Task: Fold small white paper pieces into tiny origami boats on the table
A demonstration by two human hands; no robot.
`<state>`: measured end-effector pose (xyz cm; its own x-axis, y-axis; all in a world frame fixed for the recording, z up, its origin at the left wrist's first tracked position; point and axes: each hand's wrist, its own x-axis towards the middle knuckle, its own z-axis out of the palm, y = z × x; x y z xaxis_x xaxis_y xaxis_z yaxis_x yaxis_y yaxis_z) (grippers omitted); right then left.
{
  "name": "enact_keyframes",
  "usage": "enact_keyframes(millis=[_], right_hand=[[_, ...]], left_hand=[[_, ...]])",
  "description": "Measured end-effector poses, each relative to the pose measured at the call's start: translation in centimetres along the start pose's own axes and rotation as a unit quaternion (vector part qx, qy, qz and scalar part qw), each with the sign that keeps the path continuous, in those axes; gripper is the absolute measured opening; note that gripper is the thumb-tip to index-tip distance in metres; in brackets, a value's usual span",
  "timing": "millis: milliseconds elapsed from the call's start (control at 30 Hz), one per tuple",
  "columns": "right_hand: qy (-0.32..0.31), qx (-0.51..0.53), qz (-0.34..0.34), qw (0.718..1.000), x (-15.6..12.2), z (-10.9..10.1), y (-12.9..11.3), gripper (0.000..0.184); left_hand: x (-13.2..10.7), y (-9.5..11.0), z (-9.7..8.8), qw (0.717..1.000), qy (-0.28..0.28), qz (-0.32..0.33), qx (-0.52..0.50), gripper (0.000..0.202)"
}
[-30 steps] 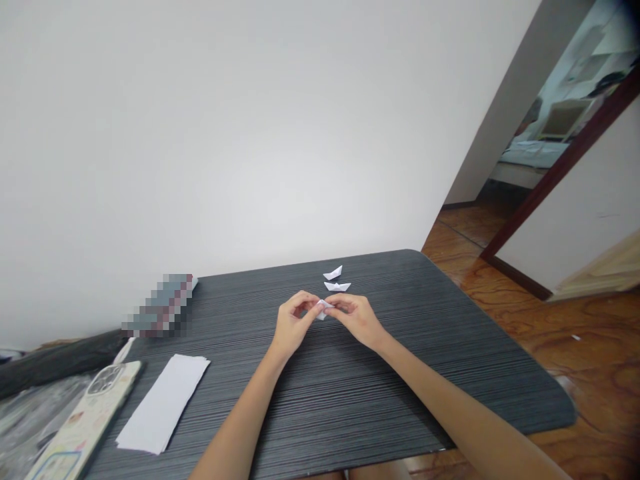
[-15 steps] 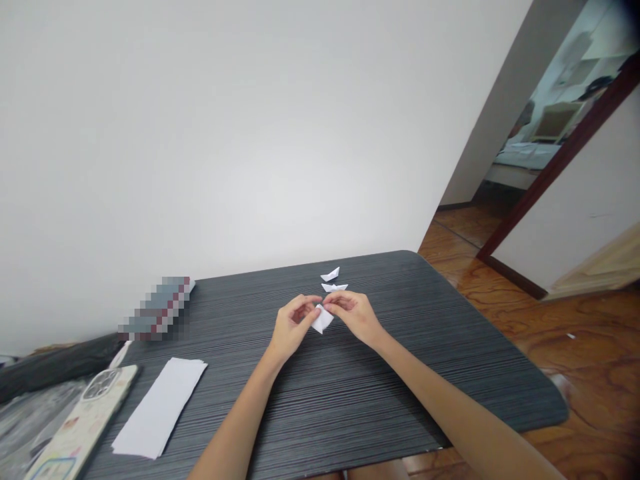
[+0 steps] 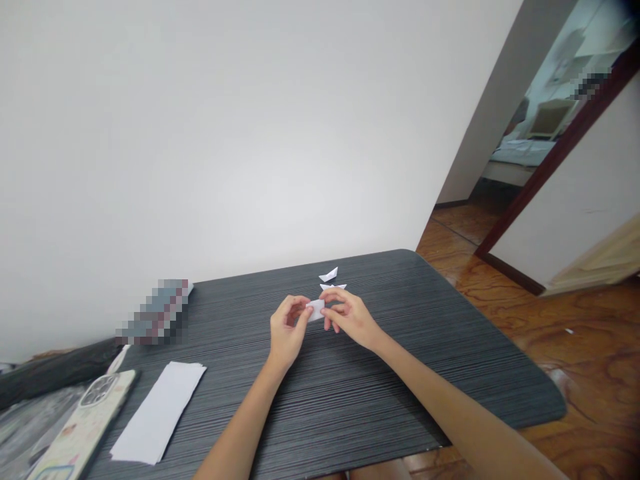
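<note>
Between both hands is a small piece of folded white paper (image 3: 315, 310), held just above the dark table. My left hand (image 3: 290, 327) pinches its left side with thumb and forefinger. On the right edge, the thumb and forefinger of my right hand (image 3: 353, 317) grip it, while the other fingers hang below. Just beyond my right hand lies a folded paper boat (image 3: 327, 287), partly hidden by the fingers. A second paper boat (image 3: 329, 275) stands a little farther back.
A stack of white paper sheets (image 3: 157, 413) lies at the table's left. Beside it are a phone in a patterned case (image 3: 83, 427) and a blurred-out box-like object (image 3: 157, 310). The dark striped table (image 3: 400, 400) meets a white wall; its right edge drops to wooden floor.
The folded paper has turned from a diamond with its point down to a flatter, wider shape. My fingers have shifted to its left and right sides.
</note>
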<state>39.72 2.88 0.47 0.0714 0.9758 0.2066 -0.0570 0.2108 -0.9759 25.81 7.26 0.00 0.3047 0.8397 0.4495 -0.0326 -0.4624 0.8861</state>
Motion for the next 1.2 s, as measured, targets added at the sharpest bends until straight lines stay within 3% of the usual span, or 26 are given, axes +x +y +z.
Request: enact_keyframes(millis=[67, 200, 467, 667, 800, 900, 1033, 1200], right_hand=[[-0.002, 0.013, 0.017, 1.000, 0.1, 0.0, 0.0, 0.031], [-0.010, 0.032, 0.024, 0.999, 0.3, -0.1, 0.0, 0.021], [0.083, 0.033, 0.060, 0.994, 0.8, -1.1, 0.5, 0.025], [0.060, -0.027, 0.015, 0.998, 0.8, -1.5, 0.7, 0.017], [0.032, -0.140, -0.037, 0.989, 0.3, -1.4, 0.1, 0.014], [0.020, -0.156, -0.050, 0.986, 0.0, -1.2, -0.2, 0.015], [0.023, -0.112, -0.021, 0.993, 0.0, -0.9, 0.1, 0.018], [0.041, -0.189, -0.058, 0.979, 0.1, -0.9, 0.1, 0.010]], left_hand=[[0.0, 0.1, 0.1, 1.000, 0.016, -0.011, -0.021, 0.012], [0.1, 0.3, 0.2, 0.998, 0.016, -0.033, -0.050, 0.013], [-0.2, 0.2, 0.3, 0.992, -0.051, -0.062, -0.095, 0.016], [-0.5, -0.1, 0.3, 0.992, -0.111, -0.040, -0.038, 0.030], [-0.1, 0.0, -0.2, 0.994, -0.087, -0.001, 0.067, 0.017], [0.2, 0.4, -0.4, 0.990, -0.094, 0.025, 0.102, 0.014], [0.2, 0.6, -0.3, 0.992, -0.082, 0.020, 0.089, 0.014], [-0.1, 0.2, 0.0, 0.998, -0.041, -0.026, 0.043, 0.014]])
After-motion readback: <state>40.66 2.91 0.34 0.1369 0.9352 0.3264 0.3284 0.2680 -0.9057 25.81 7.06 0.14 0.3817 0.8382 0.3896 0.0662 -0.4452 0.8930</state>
